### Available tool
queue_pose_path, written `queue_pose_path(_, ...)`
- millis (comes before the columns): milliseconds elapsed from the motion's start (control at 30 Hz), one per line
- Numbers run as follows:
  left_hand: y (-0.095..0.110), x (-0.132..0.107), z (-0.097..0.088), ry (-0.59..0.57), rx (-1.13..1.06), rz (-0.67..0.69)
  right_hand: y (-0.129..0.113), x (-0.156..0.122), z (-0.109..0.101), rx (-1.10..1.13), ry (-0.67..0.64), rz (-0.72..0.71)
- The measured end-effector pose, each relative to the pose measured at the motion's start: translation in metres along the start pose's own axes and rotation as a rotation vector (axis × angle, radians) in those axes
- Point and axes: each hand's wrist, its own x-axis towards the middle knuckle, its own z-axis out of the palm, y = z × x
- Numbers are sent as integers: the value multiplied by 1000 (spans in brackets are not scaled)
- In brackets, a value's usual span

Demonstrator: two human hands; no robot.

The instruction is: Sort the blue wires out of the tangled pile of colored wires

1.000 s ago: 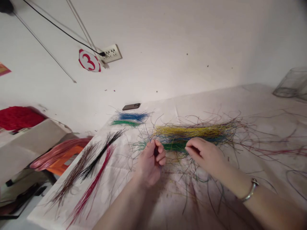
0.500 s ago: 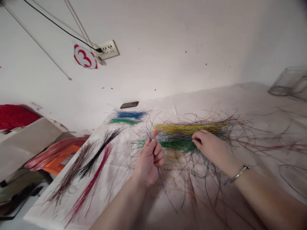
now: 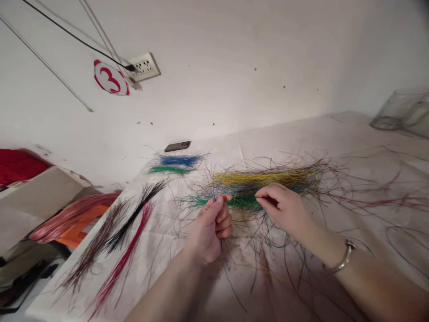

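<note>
My left hand (image 3: 212, 230) is closed in a fist around a few thin blue wires (image 3: 214, 185), whose ends stick up above the thumb and trail out below. To its right, my right hand (image 3: 288, 208) is pinched over the main pile, thumb and fingertips together; whatever lies between them is too fine to make out. Beneath and behind the hands spreads a tangled bundle of yellow wires (image 3: 258, 179), with green wires (image 3: 246, 200) along its near side and some blue in between. Loose strands curl out toward the front and right.
At left on the white-covered table lie brown wires (image 3: 95, 246), black wires (image 3: 134, 217) and red wires (image 3: 129, 250). Farther back are small blue wires (image 3: 179, 160), green wires (image 3: 170, 170) and a phone (image 3: 177, 146). A clear glass jug (image 3: 389, 112) stands far right.
My right hand has moved left, closer to my left hand. My left hand has lowered slightly, still gripping the blue wires. The view has shifted a little.
</note>
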Motion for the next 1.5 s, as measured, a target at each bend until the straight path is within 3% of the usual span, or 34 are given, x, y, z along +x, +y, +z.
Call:
queue_pose_path(267, -5, -1, 2, -2, 55, -87, -17, -7, 8, 156, -112, 50)
queue_pose_path(467, -10, -2, 1, -79, 112, -141, -23, -13, 11, 183, -219, -128)
queue_pose_path(800, -9, 0, 0, -58, 42, -1, -19, -14, 17, 17, -429, -264)
queue_pose_path(1000, -6, 0, 3, -61, 25, 41, -21, -14, 18, -21, -485, -291)
queue_pose_path(1133, -8, 0, 6, -48, -28, 77, -19, -12, 12, -18, -417, -252)
queue_pose_path(1267, -8, 0, 7, -47, -56, 104, -3, -5, 2, -118, -131, -104)
queue_pose_path(1367, -6, -1, 6, -47, -74, 24, 16, 3, -3, -287, 27, 21)
queue_pose_path(1500, -5, -1, 3, -56, -79, -42, 37, 9, -3, -443, -11, 99)
